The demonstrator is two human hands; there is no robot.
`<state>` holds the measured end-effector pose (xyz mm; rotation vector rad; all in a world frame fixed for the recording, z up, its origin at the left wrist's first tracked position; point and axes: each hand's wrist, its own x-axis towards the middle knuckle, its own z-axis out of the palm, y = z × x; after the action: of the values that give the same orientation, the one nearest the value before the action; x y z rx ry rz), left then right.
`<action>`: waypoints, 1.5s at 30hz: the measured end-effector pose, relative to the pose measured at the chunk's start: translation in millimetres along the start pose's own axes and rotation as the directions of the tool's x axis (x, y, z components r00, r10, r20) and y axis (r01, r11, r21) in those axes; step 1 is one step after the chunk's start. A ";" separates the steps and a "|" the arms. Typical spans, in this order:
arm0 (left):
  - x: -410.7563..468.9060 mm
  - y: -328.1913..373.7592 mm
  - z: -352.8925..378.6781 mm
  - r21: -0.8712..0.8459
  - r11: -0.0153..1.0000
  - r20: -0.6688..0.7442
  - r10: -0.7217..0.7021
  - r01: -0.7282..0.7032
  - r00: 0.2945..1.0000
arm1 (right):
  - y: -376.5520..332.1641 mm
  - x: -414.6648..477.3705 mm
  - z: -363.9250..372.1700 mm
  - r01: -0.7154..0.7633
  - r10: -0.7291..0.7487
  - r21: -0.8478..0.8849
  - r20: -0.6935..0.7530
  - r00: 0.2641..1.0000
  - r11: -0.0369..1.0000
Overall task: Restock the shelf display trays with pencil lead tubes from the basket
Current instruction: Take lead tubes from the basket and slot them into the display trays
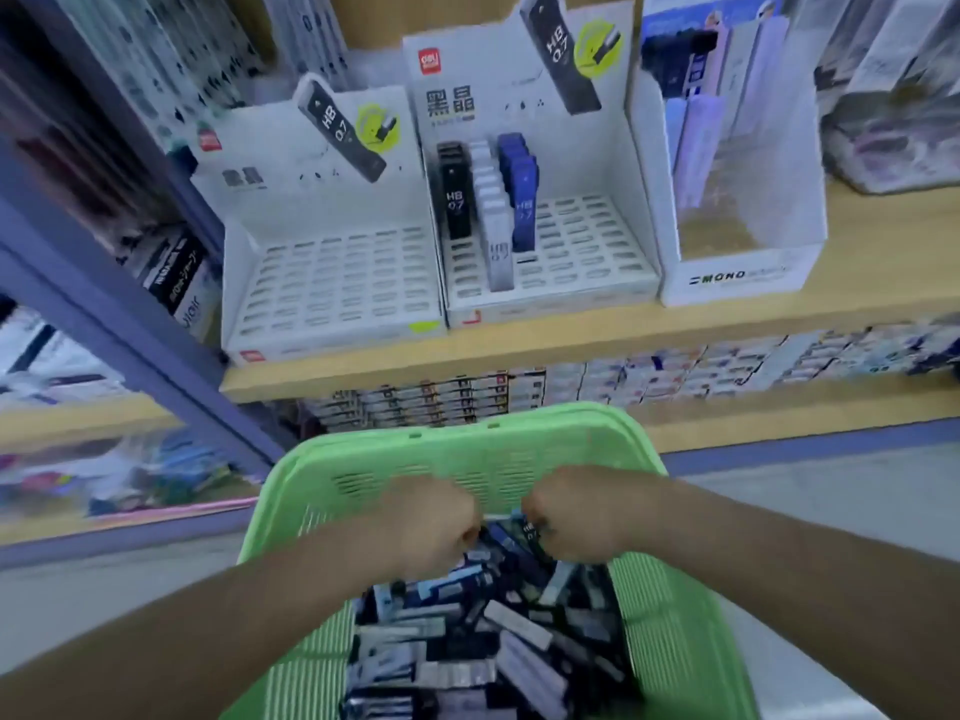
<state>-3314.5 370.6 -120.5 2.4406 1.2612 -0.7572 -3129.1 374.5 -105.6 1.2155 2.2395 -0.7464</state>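
Note:
A green plastic basket [457,459] sits low in front of me, filled with several loose black, white and blue pencil lead tubes [483,641]. Both my hands are down inside it with curled fingers. My left hand [434,522] is closed over the pile; what it holds is hidden. My right hand [569,517] grips a dark tube marked HB 0.7 [530,530]. On the wooden shelf above stand two white display trays: the left tray [332,283] has only bare slots, the right tray [576,241] holds three short rows of tubes [485,200].
A white MONO display box [748,252] stands right of the trays on the wooden shelf [519,350]. A blue shelf upright [130,324] slants down on the left. Packed stationery fills the lower shelf [571,387] behind the basket.

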 end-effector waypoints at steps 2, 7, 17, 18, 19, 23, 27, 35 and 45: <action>8.5 -6.9 48.8 0.124 0.992 0.070 -0.011 0.003 0.997 | 4.6 27.7 33.8 -0.090 0.087 0.048 0.057 0.995 0.995; 14.1 -40.9 151.7 -0.009 0.983 0.112 -0.182 0.184 0.977 | 11.5 84.2 102.9 -0.271 0.289 0.400 0.017 0.957 0.876; 36.5 -14.2 175.3 -0.486 0.826 0.062 -0.293 0.286 0.954 | -20.3 127.7 159.0 -0.144 0.204 0.388 -0.120 0.972 0.911; 37.5 -12.7 174.9 -0.512 0.809 0.034 -0.317 0.289 0.948 | -18.8 127.5 158.2 -0.131 0.193 0.423 -0.109 0.975 0.897; 38.4 -12.0 173.1 -0.554 0.782 0.017 -0.333 0.286 0.943 | -17.4 126.1 155.4 -0.128 0.183 0.439 -0.087 0.979 0.890; 40.1 -15.6 174.0 -0.697 0.663 0.056 -0.328 0.272 0.943 | -9.0 122.1 138.7 -0.189 0.210 0.427 -0.002 0.978 0.884; 36.3 -17.2 169.1 -0.661 0.694 0.107 -0.288 0.284 0.952 | 8.2 111.5 120.4 -0.364 0.310 0.429 0.192 0.931 0.827; 43.2 -30.3 148.8 -0.741 0.551 0.230 -0.330 0.385 0.915 | 11.4 87.2 110.6 -0.366 0.353 0.879 0.252 0.901 0.306; 27.8 -25.6 122.0 -0.937 -0.119 0.344 -0.131 0.329 0.930 | -5.6 75.0 112.8 -0.233 0.233 0.967 0.205 0.951 0.099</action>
<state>-3360.9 345.6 -236.8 0.8017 1.3788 0.1379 -3153.4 342.1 -235.0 2.0215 1.1799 -2.2962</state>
